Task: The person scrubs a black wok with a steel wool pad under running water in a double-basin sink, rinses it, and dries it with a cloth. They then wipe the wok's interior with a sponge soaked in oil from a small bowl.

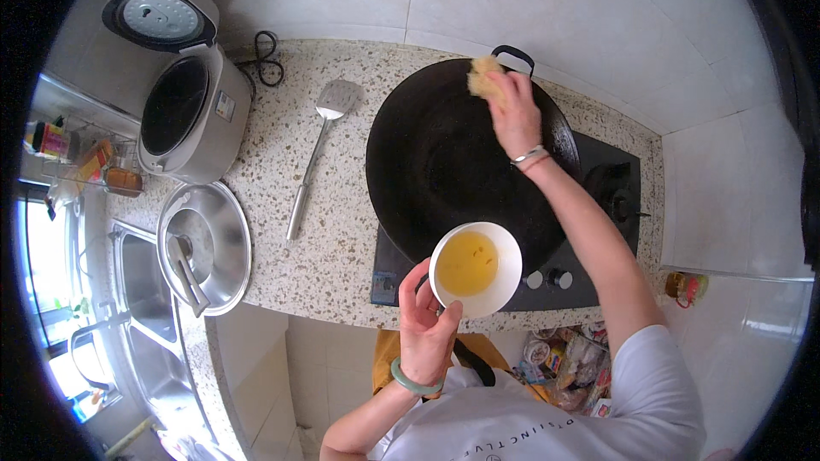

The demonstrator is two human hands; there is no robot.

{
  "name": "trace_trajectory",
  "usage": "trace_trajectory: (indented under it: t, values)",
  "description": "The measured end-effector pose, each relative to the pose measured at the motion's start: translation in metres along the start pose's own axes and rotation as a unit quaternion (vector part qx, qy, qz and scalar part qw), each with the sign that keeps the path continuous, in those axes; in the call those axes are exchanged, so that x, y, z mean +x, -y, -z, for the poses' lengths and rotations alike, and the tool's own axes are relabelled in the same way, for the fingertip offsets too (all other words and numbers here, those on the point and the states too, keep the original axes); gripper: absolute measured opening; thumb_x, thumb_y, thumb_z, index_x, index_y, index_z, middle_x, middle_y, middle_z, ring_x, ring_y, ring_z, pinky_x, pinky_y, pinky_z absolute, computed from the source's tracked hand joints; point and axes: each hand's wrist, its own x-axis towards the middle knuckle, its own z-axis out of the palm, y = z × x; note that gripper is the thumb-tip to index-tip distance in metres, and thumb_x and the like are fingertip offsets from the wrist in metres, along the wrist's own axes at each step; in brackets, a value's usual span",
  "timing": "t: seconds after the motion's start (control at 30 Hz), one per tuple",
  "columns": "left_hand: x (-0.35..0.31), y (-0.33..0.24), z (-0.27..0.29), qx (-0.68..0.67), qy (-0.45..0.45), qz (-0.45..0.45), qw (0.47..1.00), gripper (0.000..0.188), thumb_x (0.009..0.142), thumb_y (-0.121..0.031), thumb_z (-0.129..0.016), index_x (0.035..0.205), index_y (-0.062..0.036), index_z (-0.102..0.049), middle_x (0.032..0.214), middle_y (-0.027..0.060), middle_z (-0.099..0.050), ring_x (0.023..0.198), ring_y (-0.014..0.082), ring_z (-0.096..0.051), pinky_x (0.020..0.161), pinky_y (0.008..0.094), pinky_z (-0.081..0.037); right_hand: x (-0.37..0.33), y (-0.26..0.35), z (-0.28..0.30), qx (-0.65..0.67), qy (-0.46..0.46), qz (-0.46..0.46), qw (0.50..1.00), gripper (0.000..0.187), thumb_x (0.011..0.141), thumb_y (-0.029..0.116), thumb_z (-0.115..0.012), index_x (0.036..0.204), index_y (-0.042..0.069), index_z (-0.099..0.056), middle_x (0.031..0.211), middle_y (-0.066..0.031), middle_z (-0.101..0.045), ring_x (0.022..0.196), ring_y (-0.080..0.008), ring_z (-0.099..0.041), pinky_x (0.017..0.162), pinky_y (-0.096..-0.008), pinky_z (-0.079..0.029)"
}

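My left hand (427,333) grips a white bowl (511,260) by its side, thumb at the rim, over the wok's near edge. Clear yellow liquid (463,266), with a few small darker bits in it, lies in the bowl. At the wok's far rim, my right hand (515,122) is closed on a pale tan, fibrous scrubber (483,81), which looks like a piece of loofah. Beneath both hands sits a large black wok (427,145) on the black stove (602,282). Its far loop handle (515,53) shows just beyond the scrubber.
Left of the wok, a metal spatula (313,158) lies on the speckled counter (282,269). Farther left stand a rice cooker (224,111) with its lid up and a steel pot lid (235,222). A sink (145,273) is at far left; bagged goods (568,367) lie below the counter.
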Motion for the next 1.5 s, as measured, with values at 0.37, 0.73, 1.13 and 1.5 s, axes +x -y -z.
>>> trace_trajectory:
  t: [0.37, 0.73, 1.13, 1.5]
  values:
    - [-0.024, -0.018, 0.004, 0.034, -0.011, -0.008, 0.999, 0.064, 0.087, 0.012, -0.054, 0.141, -0.0116, -0.029, 0.131, 0.0136, -0.050, 0.108, 0.0155, -0.056, 0.070, 0.0217, -0.051, -0.067, 0.089, 0.034, 0.469, 0.429, 0.142, 0.759, 0.023, 0.087, 0.015, -0.065, 0.110, 0.014, -0.067, 0.118, -0.0070, -0.057, 0.112, -0.0208, -0.058, 0.094, -0.0323, -0.049]
    - [-0.024, -0.004, 0.004, 0.020, 0.009, -0.001, 1.000, 0.063, 0.086, 0.010, -0.057, 0.140, -0.0098, -0.032, 0.131, 0.0142, -0.052, 0.116, 0.0182, -0.053, 0.090, 0.0303, -0.048, -0.016, 0.036, -0.022, 0.072, 0.138, 0.348, 0.924, 0.035, 0.087, 0.008, -0.056, 0.110, 0.032, -0.065, 0.110, 0.0002, -0.058, 0.081, -0.0179, -0.060, 0.070, -0.0321, -0.051]
    - [-0.022, 0.009, 0.018, 0.039, 0.022, -0.021, 0.999, 0.068, 0.087, 0.008, -0.057, 0.144, -0.0146, -0.028, 0.134, 0.0148, -0.050, 0.118, 0.0254, -0.054, 0.093, 0.0392, -0.051, -0.074, -0.006, 0.122, -0.044, 0.424, 0.111, 0.898, 0.028, 0.083, 0.007, -0.061, 0.107, 0.021, -0.062, 0.095, -0.0056, -0.056, 0.083, -0.0254, -0.063, 0.069, -0.0356, -0.055]
    - [-0.026, 0.001, 0.007, 0.006, 0.005, 0.007, 1.000, 0.064, 0.087, 0.006, -0.061, 0.141, -0.0110, -0.032, 0.130, 0.0130, -0.053, 0.117, 0.0186, -0.052, 0.098, 0.0338, -0.044, 0.001, -0.019, 0.037, -0.195, 0.175, 0.212, 0.942, 0.019, 0.088, 0.023, -0.059, 0.106, 0.024, -0.064, 0.109, -0.0047, -0.055, 0.090, -0.0219, -0.057, 0.070, -0.0344, -0.046]
